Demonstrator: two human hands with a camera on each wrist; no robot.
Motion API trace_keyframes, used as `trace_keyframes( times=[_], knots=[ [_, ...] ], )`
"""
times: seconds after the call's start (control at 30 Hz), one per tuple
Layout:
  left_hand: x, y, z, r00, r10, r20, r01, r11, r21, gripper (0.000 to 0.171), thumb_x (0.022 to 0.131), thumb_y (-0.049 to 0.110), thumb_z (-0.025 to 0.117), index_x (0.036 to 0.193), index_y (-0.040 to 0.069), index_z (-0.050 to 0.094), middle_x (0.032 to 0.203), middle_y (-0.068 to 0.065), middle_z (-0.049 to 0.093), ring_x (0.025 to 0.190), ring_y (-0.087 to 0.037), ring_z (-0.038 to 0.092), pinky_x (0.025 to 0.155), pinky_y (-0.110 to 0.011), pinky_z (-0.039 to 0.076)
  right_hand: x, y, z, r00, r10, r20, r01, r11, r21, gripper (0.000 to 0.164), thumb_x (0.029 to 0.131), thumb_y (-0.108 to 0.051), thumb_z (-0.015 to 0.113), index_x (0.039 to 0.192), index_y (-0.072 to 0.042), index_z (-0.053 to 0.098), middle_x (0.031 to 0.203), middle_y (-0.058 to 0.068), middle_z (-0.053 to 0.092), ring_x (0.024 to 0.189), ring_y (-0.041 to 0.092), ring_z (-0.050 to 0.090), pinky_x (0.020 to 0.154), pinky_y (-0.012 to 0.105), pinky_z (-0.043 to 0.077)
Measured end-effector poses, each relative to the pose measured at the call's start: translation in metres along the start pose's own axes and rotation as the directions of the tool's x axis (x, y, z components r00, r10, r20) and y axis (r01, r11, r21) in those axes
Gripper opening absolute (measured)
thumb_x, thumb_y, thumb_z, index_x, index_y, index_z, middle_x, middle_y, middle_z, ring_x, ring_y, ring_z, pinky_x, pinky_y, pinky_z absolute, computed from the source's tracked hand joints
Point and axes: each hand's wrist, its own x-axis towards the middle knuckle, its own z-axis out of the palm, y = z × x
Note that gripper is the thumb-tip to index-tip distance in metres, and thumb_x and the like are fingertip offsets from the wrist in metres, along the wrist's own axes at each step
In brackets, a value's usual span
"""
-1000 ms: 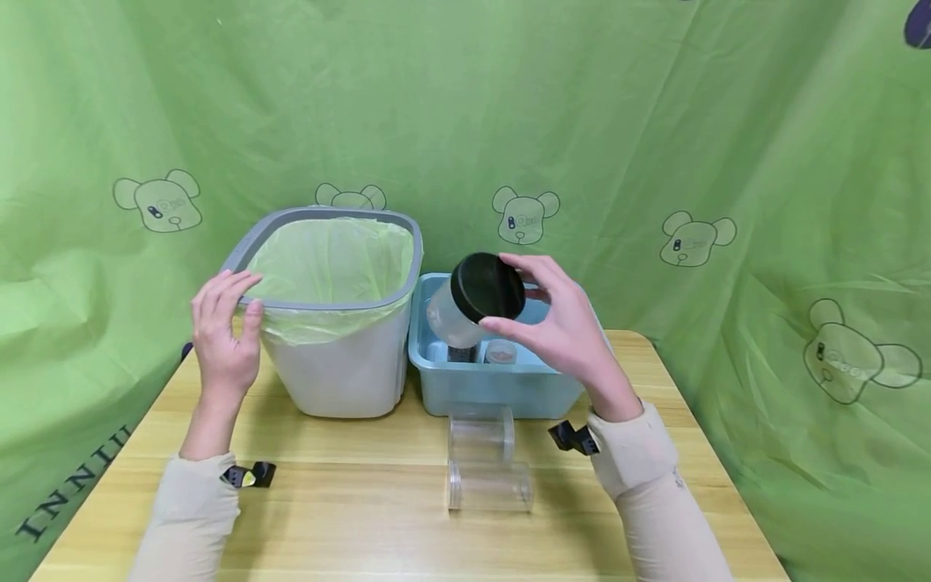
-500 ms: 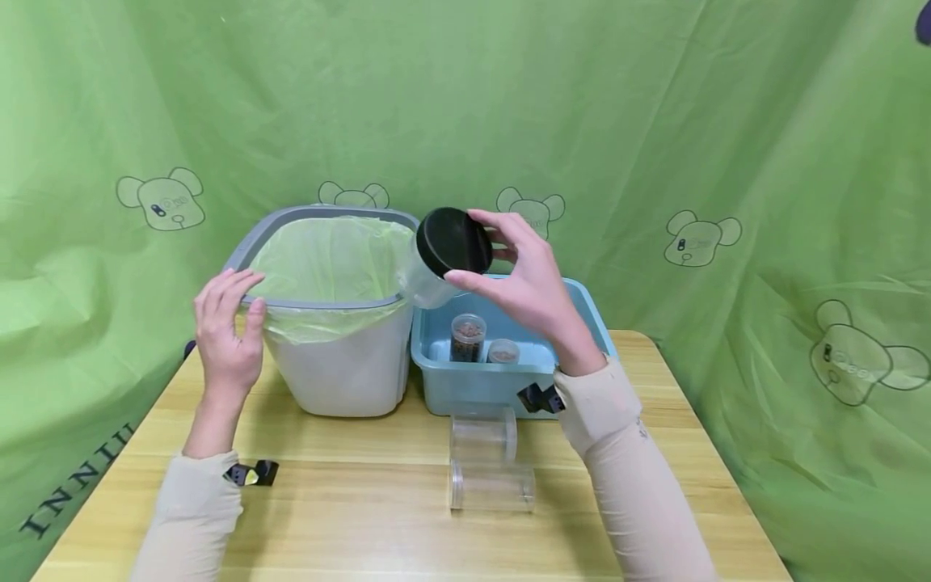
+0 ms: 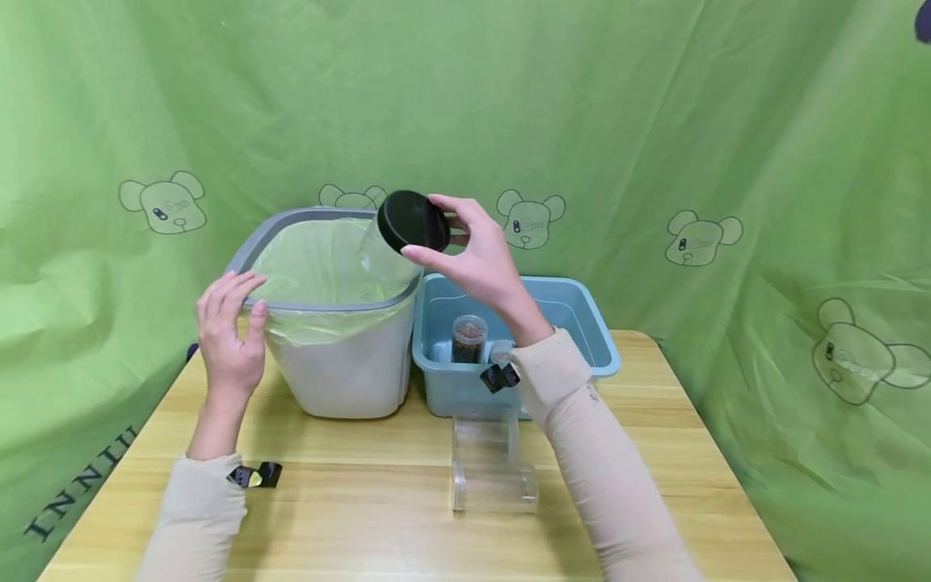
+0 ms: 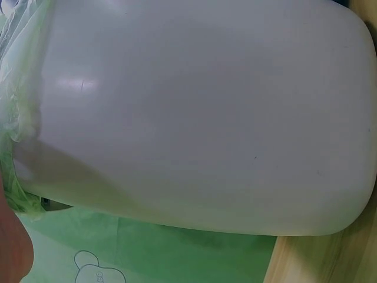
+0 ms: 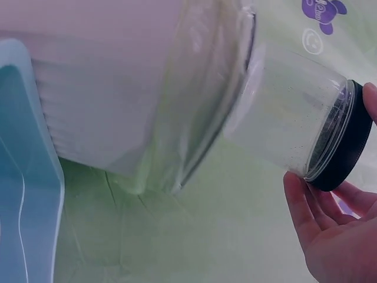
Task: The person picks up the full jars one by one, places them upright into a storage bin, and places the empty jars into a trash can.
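Observation:
My right hand (image 3: 476, 250) grips a clear plastic jar (image 5: 288, 112) by its black lid (image 3: 413, 221). The jar tilts with its base down to the left, over the right side of the bin's opening. Its walls look see-through in the right wrist view, with small specks on them. At the bin's front left corner, my left hand (image 3: 231, 339) rests with fingers extended at the grey rim (image 3: 327, 306). The white trash bin (image 3: 342, 376) wears a pale green liner bag (image 3: 313, 250). Its side wall fills most of the left wrist view.
A blue basin (image 3: 582, 323) stands right of the bin. In it are a small jar (image 3: 469, 339) of dark and reddish bits and another small container (image 3: 500, 352), partly behind the right sleeve. Two clear jars (image 3: 494, 487) lie on the wooden table (image 3: 349, 517) before the basin.
My right hand has carried the black-lidded jar up and left, from over the basin to over the bin. The small jars in the basin came into view. My left hand has stayed at the rim.

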Motion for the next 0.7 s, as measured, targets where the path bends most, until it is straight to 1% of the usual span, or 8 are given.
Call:
trace_keyframes(
  times=[0.13, 0.23, 0.37, 0.5, 0.7],
  knots=[
    [0.0, 0.0, -0.001, 1.0, -0.007, 0.004, 0.007, 1.0, 0.001, 0.052, 0.102, 0.05, 0.054, 0.128, 0.007, 0.069, 0.139, -0.017, 0.064, 0.141, -0.031, 0.045, 0.122, -0.048, 0.026, 0.008, 0.001, 0.016, 0.999, 0.027, 0.034, -0.027, 1.0, 0.0, 0.074, 0.084, -0.033, 0.087, 0.147, -0.011, 0.056, 0.139, 0.006, 0.059, 0.118, 0.018, 0.062, 0.102, 0.029, 0.053],
    [0.0, 0.0, -0.001, 1.0, -0.012, 0.012, 0.012, 1.0, 0.007, 0.052, 0.103, 0.05, 0.053, 0.128, 0.007, 0.069, 0.139, -0.017, 0.064, 0.141, -0.031, 0.045, 0.122, -0.049, 0.026, 0.011, 0.003, 0.027, 0.998, 0.045, 0.048, -0.044, 0.999, -0.016, 0.075, 0.083, -0.034, 0.087, 0.147, -0.011, 0.056, 0.138, 0.007, 0.059, 0.117, 0.02, 0.063, 0.1, 0.031, 0.054],
    [0.0, 0.0, -0.001, 1.0, -0.011, 0.007, 0.011, 1.0, 0.016, 0.054, 0.103, 0.051, 0.053, 0.128, 0.007, 0.069, 0.139, -0.017, 0.064, 0.141, -0.031, 0.045, 0.122, -0.05, 0.026, 0.014, 0.011, 0.041, 0.995, 0.063, 0.071, -0.059, 0.997, -0.056, 0.077, 0.083, -0.037, 0.087, 0.147, -0.012, 0.056, 0.138, 0.008, 0.059, 0.116, 0.021, 0.063, 0.098, 0.034, 0.055],
    [0.0, 0.0, 0.0, 1.0, -0.002, -0.003, 0.002, 1.0, 0.016, 0.055, 0.103, 0.052, 0.053, 0.127, 0.006, 0.069, 0.138, -0.018, 0.064, 0.14, -0.033, 0.046, 0.122, -0.05, 0.027, 0.016, 0.021, 0.055, 0.992, 0.081, 0.099, -0.072, 0.993, -0.091, 0.077, 0.083, -0.04, 0.087, 0.148, -0.013, 0.055, 0.139, 0.008, 0.059, 0.117, 0.021, 0.062, 0.101, 0.038, 0.054],
    [-0.001, -0.001, 0.001, 1.0, 0.003, -0.007, -0.002, 1.0, 0.013, 0.055, 0.103, 0.052, 0.053, 0.127, 0.006, 0.07, 0.138, -0.018, 0.064, 0.141, -0.032, 0.046, 0.122, -0.05, 0.028, 0.019, 0.029, 0.066, 0.986, 0.085, 0.146, -0.065, 0.989, -0.132, 0.079, 0.082, -0.042, 0.088, 0.148, -0.011, 0.056, 0.146, 0.006, 0.057, 0.121, 0.021, 0.063, 0.105, 0.035, 0.051]
  ],
)
